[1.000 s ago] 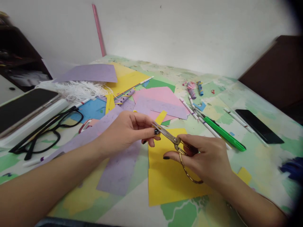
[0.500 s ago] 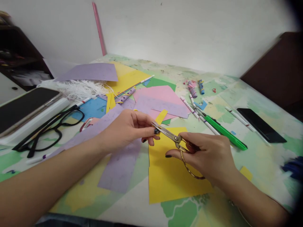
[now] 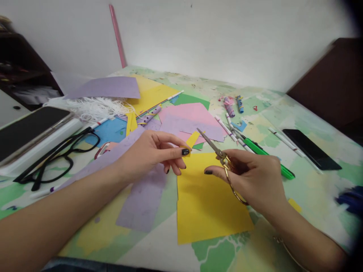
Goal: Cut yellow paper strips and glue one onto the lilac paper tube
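Between thumb and index finger, my left hand (image 3: pixel 159 152) pinches a small strip of yellow paper (image 3: pixel 193 139). My right hand (image 3: pixel 252 175) has its fingers in the gold handles of a pair of scissors (image 3: pixel 211 143), whose blades point up and to the left, just right of the strip and apart from it. Under both hands lies a yellow paper sheet (image 3: pixel 210 211) on the patterned tabletop. A long purple paper piece (image 3: pixel 143 204) stretches out below my left hand and forearm.
Black-framed glasses (image 3: pixel 68 160) and a tablet-like device (image 3: pixel 31 128) lie at the left, near white string (image 3: pixel 96 107). Behind my hands are pink paper (image 3: pixel 195 111) and a purple rolled tube (image 3: pixel 150 115). A green cutter (image 3: pixel 287 172) and a black phone (image 3: pixel 312 149) lie on the right.
The scissors have moved right and upward, away from my left fingertips, where the blades were over the yellow strip. My left hand still pinches the strip and has shifted slightly.
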The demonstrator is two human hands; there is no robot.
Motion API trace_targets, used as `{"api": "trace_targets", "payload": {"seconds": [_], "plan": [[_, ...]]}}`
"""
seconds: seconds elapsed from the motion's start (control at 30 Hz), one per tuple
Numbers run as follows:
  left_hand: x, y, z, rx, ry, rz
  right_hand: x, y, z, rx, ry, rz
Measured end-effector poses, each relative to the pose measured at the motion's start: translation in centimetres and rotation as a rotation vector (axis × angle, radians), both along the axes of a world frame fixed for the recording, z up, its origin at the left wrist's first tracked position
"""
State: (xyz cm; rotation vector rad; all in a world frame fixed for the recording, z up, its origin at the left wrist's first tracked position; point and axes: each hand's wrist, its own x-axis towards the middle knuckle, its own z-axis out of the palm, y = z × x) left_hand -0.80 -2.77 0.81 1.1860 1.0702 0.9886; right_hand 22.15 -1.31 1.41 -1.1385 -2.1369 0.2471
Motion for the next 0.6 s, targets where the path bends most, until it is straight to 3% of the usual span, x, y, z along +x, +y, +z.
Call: {"api": "trace_targets", "payload": {"seconds": [0.17, 0.3, 0.43, 0.6], "plan": [[0.0, -0.1, -0.2, 0.016, -0.093, 0.052, -0.2, 0.0, -0.1, -0.12, 0.054, -0.023], [0.5, -0.3, 0.0, 0.033, -0.231, 0.067, -0.4, -0.2, -0.4, -0.119, 0.056, -0.019], [1.1, -0.6, 0.1, 0.047, -0.211, 0.176, -0.6, -0.5, -0.6, -0.116, 0.048, 0.001], [1.6, -0.8, 0.0, 0.048, -0.227, 0.222, -0.9, -0.8, -0.8, -0.12, 0.029, 0.025]]}}
